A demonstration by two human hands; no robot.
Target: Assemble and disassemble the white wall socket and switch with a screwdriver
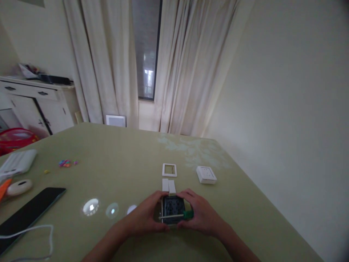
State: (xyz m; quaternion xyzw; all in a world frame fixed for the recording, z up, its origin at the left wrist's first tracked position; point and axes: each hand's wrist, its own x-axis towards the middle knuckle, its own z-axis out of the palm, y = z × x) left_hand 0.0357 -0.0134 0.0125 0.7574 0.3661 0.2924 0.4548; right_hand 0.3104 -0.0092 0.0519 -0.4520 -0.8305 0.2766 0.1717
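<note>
Near the table's front edge, my left hand [148, 215] and my right hand [201, 214] close around opposite sides of a dark, square wall switch body [173, 204]. Thumbs are at its near side and fingers at its far side. Across its near part lies a screwdriver [174, 217], its green handle against my right hand and its shaft pointing left. Just beyond are two white switch rockers [168, 185], side by side. Farther back lies a white square switch frame [169, 170] with an open middle. A white wall socket [206, 175] sits to the right.
On the left are a black phone-like slab [29, 214], a white cable [51, 238], a white round object [19, 187], a white case [18, 162] and small colourful pieces [64, 163]. Bright round spots [91, 206] show left of my hands. A wall [286, 127] borders the right.
</note>
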